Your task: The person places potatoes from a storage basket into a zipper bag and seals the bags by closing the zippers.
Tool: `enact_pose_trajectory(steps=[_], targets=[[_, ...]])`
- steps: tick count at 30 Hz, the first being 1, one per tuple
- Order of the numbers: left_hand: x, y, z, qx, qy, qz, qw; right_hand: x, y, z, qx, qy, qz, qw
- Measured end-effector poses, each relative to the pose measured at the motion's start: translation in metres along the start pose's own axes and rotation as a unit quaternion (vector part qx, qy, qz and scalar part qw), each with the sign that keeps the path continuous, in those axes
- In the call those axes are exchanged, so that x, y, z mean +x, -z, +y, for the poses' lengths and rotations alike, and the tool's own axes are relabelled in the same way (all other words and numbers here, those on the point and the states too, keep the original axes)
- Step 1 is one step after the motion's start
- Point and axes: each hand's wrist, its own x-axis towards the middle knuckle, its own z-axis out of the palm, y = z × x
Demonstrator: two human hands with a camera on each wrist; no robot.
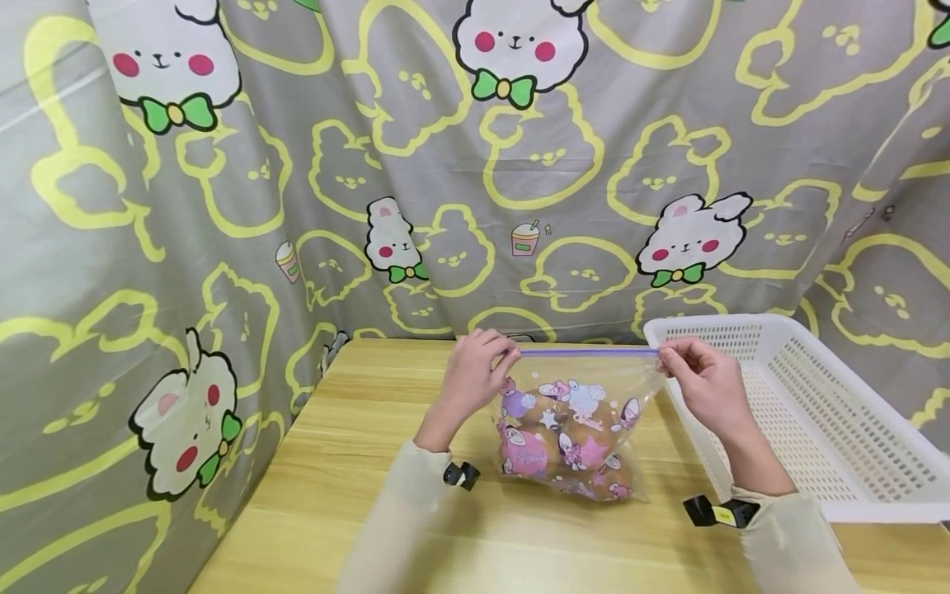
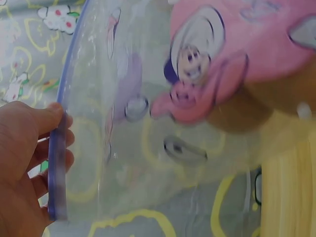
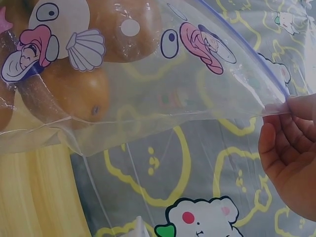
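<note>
A clear zip bag (image 1: 638, 462) printed with pink and purple cartoon figures is held up by its top edge, close over the table. Inside it sit several round, brownish-orange fruits (image 3: 74, 89). My left hand (image 1: 475, 375) pinches the left end of the purple zip strip (image 1: 586, 352), thumb on one side and fingers behind, as the left wrist view shows. At the opposite top corner, my right hand (image 1: 708, 392) pinches the strip's end between thumb and fingers. The strip stretches straight between both hands.
To the right stands a white plastic basket (image 1: 750, 320) with slotted walls, right beside my right forearm. The wooden table (image 1: 334, 462) ends at the back against a grey curtain (image 1: 445, 165) with rabbit prints. Each wrist wears a small black camera.
</note>
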Motion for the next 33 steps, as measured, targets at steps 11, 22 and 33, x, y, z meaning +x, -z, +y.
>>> enact_pose_trajectory(steps=[11,22,33], targets=[[-0.015,0.014,-0.025,-0.001,0.021,0.009,0.9997,-0.002,0.007,0.003,-0.018,-0.009,0.001,0.9998],[-0.019,0.019,-0.027,-0.08,0.095,-0.008,0.9922,-0.001,0.01,0.009,0.021,-0.025,-0.008,0.9994],[-0.025,0.003,-0.022,-0.278,0.197,0.037,0.9395,-0.009,0.009,0.014,0.072,-0.057,-0.065,0.9937]])
